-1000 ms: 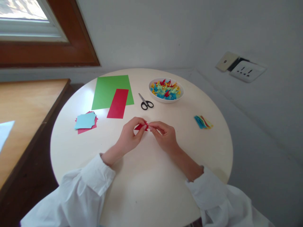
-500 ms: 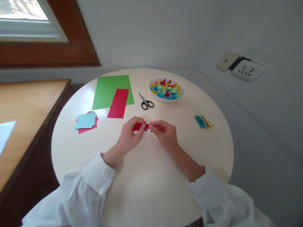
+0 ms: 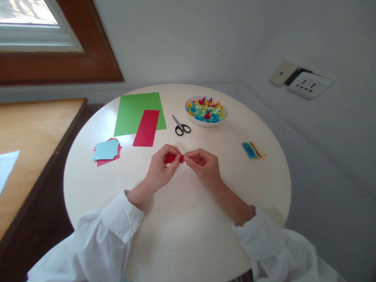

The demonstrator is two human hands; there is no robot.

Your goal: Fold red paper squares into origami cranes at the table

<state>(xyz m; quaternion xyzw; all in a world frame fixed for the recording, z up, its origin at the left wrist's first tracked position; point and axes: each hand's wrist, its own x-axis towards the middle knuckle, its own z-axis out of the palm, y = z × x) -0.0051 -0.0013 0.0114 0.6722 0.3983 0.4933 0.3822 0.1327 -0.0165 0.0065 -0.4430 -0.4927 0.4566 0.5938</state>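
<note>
A small piece of red folded paper (image 3: pixel 170 158) is pinched between my two hands just above the middle of the table. My left hand (image 3: pixel 163 166) is closed on its left part, thumb and fingers together. With thumb and fingertips my right hand (image 3: pixel 204 164) grips the right end. Most of the paper is hidden behind the fingers, so its exact folds do not show. Beyond the hands lie a red paper strip (image 3: pixel 147 129) on a green sheet (image 3: pixel 138 105) and black-handled scissors (image 3: pixel 180 127).
A white bowl (image 3: pixel 207 124) of colourful folded paper pieces stands at the back of the round white table (image 3: pixel 182 235). Blue and red paper squares (image 3: pixel 106 150) lie stacked at left. A bundle of coloured folded paper (image 3: pixel 253 150) lies at right, near the wall side.
The fingertips of my right hand have shifted slightly on the red paper, and its visible part between the hands looks a little different. Everything on the table stays in place.
</note>
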